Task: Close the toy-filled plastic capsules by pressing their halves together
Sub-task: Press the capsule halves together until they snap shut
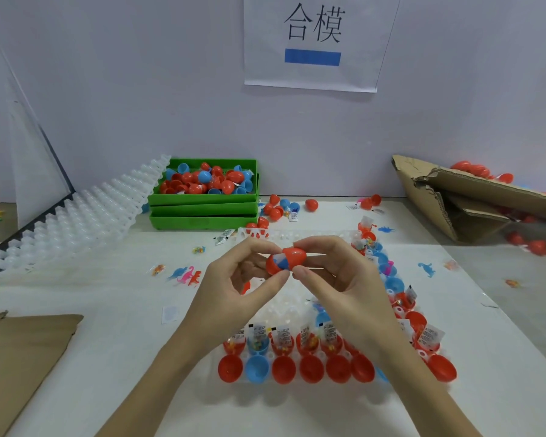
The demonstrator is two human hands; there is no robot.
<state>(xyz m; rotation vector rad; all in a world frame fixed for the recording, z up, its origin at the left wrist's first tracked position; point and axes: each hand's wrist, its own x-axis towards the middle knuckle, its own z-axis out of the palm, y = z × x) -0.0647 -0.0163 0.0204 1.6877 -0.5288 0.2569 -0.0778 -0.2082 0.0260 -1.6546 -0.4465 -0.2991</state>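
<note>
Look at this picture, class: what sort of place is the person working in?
Probably a small toy-packing workstation. Both hands hold a red capsule above a white tray lined with open halves, a green bin holds loose halves, and a paper sign labels the station.

My bench against a pale wall

I face a plain lilac-grey wall (139,89) under soft, even light; a white paper sign (312,70) with two black characters and a blue bar hangs on it, above the far edge of my white table (108,310).
</note>
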